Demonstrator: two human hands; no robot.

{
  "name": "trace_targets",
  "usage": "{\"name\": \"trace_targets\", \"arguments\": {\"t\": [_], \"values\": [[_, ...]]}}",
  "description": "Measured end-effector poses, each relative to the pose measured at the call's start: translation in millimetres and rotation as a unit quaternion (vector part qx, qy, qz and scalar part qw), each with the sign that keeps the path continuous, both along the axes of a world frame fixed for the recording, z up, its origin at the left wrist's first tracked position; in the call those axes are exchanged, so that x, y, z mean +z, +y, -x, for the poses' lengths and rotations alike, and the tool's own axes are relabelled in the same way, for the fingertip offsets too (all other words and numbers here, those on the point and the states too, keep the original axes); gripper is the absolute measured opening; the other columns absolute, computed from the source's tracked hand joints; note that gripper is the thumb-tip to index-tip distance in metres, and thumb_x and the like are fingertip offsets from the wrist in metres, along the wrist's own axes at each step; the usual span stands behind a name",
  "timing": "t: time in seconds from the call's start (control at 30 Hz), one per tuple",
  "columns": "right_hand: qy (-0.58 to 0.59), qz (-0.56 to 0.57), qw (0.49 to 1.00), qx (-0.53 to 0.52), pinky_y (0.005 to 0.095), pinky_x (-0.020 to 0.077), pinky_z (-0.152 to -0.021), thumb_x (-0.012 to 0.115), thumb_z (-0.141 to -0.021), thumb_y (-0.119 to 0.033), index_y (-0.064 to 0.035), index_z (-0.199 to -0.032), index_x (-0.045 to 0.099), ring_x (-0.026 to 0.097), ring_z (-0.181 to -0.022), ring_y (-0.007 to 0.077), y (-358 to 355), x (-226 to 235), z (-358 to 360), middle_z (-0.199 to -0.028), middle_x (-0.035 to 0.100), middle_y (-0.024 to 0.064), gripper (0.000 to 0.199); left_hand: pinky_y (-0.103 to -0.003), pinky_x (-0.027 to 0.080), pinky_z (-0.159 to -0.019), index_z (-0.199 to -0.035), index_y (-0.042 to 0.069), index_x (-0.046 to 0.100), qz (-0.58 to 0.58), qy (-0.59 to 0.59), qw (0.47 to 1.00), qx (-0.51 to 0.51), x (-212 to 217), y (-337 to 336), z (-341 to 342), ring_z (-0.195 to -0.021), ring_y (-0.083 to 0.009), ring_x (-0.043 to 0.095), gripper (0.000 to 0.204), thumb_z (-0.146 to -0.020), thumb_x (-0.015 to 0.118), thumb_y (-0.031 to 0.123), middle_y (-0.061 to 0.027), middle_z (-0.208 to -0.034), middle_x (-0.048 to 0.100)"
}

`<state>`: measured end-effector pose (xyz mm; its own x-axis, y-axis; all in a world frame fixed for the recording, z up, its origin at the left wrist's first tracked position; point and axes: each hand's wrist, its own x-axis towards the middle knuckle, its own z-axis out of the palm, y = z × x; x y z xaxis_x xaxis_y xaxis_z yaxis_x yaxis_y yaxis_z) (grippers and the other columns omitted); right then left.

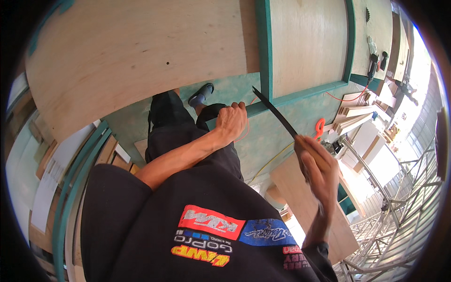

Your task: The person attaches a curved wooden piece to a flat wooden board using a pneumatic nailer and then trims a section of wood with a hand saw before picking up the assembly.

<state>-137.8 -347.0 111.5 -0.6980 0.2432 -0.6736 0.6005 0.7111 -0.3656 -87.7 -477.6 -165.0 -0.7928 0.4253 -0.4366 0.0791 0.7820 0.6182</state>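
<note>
Right hand clenched around the handle of a long dark blade, blade slanting up and away to a tip just beside the green-painted upright strip. Left hand curled over the lower end of the same green frame, fingers wrapped on the green edge just left of the blade's middle; grasping, not released.

Relative to the green frame:
- filling it on the right, a pale plywood panel
- to its left, a larger plywood sheet, touching the upright strip
- below it, green floor with an orange cable looping just under the left hand and a yellow cable nearer the body
- well right of it, an orange clamp-like object beside stacked boards
- far upper right, a dark power tool on the green surface
- down and right, a plywood offcut under the right forearm

Black trousers and 1 blue sandal just left of the left hand
</note>
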Motion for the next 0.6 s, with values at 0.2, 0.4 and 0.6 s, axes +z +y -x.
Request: {"name": "trace_targets", "arguments": {"t": [0.2,0.4,0.6], "values": [[-0.037,0.032,0.998,-0.043,0.0287,0.0527,-0.077,0.066,-0.095,-0.018,0.0035,-0.129,0.064,0.065,-0.084,0.0132,18.4,-71.4,2.9,-0.105,0.075,0.0107,0.040,-0.035,0.059,-0.058,-0.100,0.000,0.064,-0.004,0.010,1.000,-0.007,-2.4,0.8,-2.8,-0.073,-0.0265,0.074,0.018,-0.087,0.063,0.012,-0.0166,-0.088,0.070],[-0.052,0.007,0.997,-0.065,0.0232,0.0498,-0.072,0.066,-0.094,-0.018,0.0007,-0.129,0.066,0.063,-0.081,0.0093,-3.7,32.7,11.0,-0.104,0.075,0.0095,0.040,-0.034,0.059,-0.058,-0.099,0.000,0.063,0.000,-0.012,1.000,0.005,-0.5,0.7,1.3,-0.073,-0.0268,0.074,0.017,-0.087,0.064,0.011,-0.0160,-0.087,0.070],[-0.034,-0.007,0.999,-0.008,0.0255,0.0498,-0.069,0.064,-0.094,-0.016,0.0021,-0.124,0.067,0.063,-0.076,0.0102,10.6,-85.4,6.8,-0.099,0.075,0.0092,0.035,-0.035,0.059,-0.056,-0.098,-0.001,0.063,-0.010,0.020,1.000,-0.006,-3.1,4.1,-2.7,-0.070,-0.0270,0.074,0.017,-0.087,0.063,0.012,-0.0158,-0.086,0.070]]}}
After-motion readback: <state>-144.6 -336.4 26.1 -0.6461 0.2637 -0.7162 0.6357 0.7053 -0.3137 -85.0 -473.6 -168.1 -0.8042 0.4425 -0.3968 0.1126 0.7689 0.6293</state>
